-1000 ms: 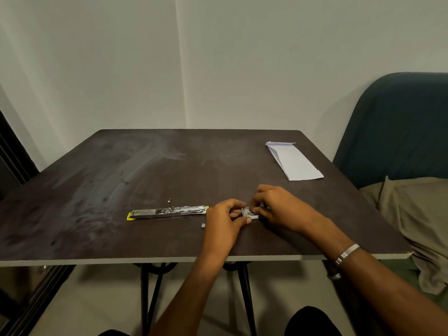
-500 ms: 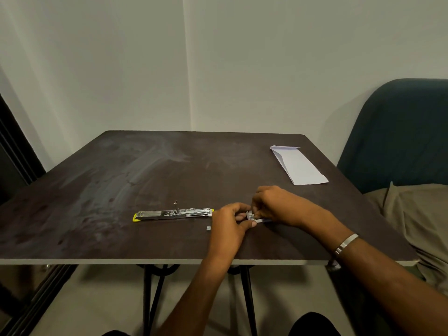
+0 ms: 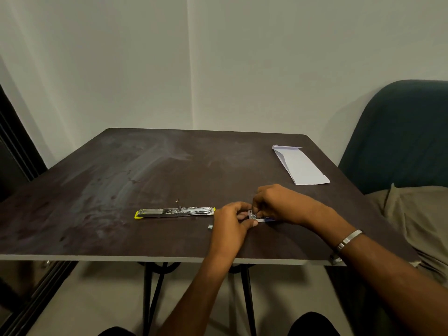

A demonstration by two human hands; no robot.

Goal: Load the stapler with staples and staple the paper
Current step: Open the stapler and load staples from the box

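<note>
Opened stapler (image 3: 175,212), long axis running nine to three, is lying at nine o'clock of the nearer left hand (image 3: 230,220); both it and the right hand (image 3: 276,203) are pinching the small staple box (image 3: 260,217).

Opened-flat metal stapler (image 3: 175,212) lies near the front edge; folded white paper (image 3: 300,166) far right.

- Plain off-white walls (image 3: 266,64) meet in a corner.
- Dark brown square table (image 3: 121,180) on black metal legs (image 3: 150,294).
- Dark teal upholstered chair (image 3: 400,132) at right — beige cloth (image 3: 417,214) on it.
</note>
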